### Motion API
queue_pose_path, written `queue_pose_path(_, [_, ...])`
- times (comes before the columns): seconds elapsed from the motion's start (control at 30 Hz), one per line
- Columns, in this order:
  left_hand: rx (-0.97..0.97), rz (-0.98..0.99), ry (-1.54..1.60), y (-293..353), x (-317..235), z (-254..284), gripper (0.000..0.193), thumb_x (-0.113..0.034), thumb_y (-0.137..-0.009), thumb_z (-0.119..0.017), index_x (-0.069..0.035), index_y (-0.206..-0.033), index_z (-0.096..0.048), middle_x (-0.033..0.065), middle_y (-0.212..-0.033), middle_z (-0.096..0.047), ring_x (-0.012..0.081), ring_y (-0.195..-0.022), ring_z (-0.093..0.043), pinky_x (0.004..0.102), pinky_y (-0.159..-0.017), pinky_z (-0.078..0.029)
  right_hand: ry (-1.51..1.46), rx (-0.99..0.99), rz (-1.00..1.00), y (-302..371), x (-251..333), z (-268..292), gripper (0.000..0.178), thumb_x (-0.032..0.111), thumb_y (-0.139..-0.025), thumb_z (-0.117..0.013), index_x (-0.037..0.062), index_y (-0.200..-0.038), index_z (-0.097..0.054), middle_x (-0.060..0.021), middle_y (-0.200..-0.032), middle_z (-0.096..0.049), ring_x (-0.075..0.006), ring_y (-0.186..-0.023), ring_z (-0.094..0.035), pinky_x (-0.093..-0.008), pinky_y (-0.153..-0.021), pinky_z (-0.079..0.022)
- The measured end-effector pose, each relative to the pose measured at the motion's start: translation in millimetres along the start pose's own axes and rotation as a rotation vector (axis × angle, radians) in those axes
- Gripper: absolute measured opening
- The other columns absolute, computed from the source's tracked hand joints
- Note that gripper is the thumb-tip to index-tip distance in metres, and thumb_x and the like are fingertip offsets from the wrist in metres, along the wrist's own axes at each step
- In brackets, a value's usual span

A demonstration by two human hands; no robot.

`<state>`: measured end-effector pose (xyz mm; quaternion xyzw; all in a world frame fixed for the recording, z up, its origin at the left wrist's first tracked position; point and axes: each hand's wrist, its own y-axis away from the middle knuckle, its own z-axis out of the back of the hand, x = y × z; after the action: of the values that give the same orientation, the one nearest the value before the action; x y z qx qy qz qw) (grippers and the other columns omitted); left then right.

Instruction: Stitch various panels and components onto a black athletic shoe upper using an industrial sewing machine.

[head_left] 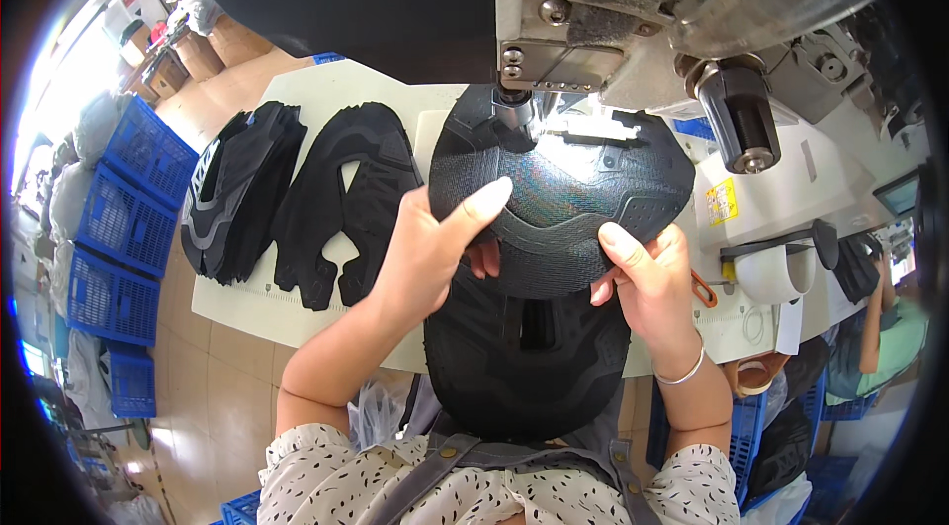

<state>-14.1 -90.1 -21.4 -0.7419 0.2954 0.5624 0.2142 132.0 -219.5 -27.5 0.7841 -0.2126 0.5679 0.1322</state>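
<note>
Blue latticed plastic crates (127, 218) line the frame's left, contents unclear; at centre, the left hand (427, 246) and right hand (652, 278) pinch a curved, textured black mesh shoe piece (563, 214).

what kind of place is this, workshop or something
Probably a sewing workshop or factory floor, perhaps for shoe parts: an industrial-looking sewing machine stands over the held black piece, similar pieces lie piled on the left, and blue crates line that side.

The left hand (425, 253) and right hand (652, 278) grip a black shoe upper (583, 189) beneath the head of a sewing machine (559, 62), thumbs (484, 204) on top; leftward on the white table (237, 302) lie more black uppers (384, 159), with blue crates (124, 221) beyond
</note>
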Motion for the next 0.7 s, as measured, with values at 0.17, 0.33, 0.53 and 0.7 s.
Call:
queue_pose_path(0.17, [0.014, 0.031, 0.012, 20.0, 8.6, 1.0, 0.020, -0.021, -0.086, -0.057, -0.001, -0.088, -0.061, 0.0016, -0.070, -0.060, 0.0058, -0.054, -0.053, 0.0194, -0.045, -0.040, 0.009, 0.048, -0.031, 6.4, -1.2, -3.2, 0.017, 0.011, -0.084, -0.058, -0.0007, -0.072, -0.059, -0.0057, -0.059, -0.058, -0.0124, -0.048, -0.057, -0.0229, -0.044, -0.047])
queue_pose_path(0.33, [0.114, -0.074, -0.048, 36.5, 16.1, -12.0, 0.020, -0.017, -0.087, -0.056, 0.000, -0.096, -0.060, 0.0010, -0.082, -0.062, 0.0049, -0.066, -0.055, 0.0188, -0.054, -0.044, -0.030, 0.084, -0.099, 14.5, -2.8, -15.1, 0.018, 0.014, -0.086, -0.057, -0.0017, -0.079, -0.062, -0.0071, -0.065, -0.062, -0.0110, -0.051, -0.057, -0.0216, -0.047, -0.046])
queue_pose_path(0.53, [0.208, 0.009, -0.144, 24.9, 12.0, -28.7, 0.021, -0.021, -0.090, -0.052, -0.002, -0.085, -0.059, -0.0015, -0.074, -0.057, 0.0049, -0.061, -0.050, 0.0233, -0.057, -0.043, 0.026, 0.192, -0.162, 24.3, -0.3, -15.6, 0.020, 0.016, -0.088, -0.055, -0.0026, -0.086, -0.062, -0.0077, -0.067, -0.063, -0.0090, -0.051, -0.056, -0.0194, -0.047, -0.045])
queue_pose_path(0.7, [-0.051, 0.145, -0.094, 26.4, 8.5, -27.9, 0.022, -0.025, -0.089, -0.054, -0.004, -0.091, -0.063, -0.0027, -0.071, -0.057, 0.0044, -0.055, -0.049, 0.0211, -0.050, -0.042, 0.597, 0.350, 0.148, 47.3, 18.4, 0.4, 0.011, 0.006, -0.084, -0.054, -0.0013, -0.087, -0.062, -0.0093, -0.066, -0.063, -0.0089, -0.044, -0.053, -0.0186, -0.041, -0.040])
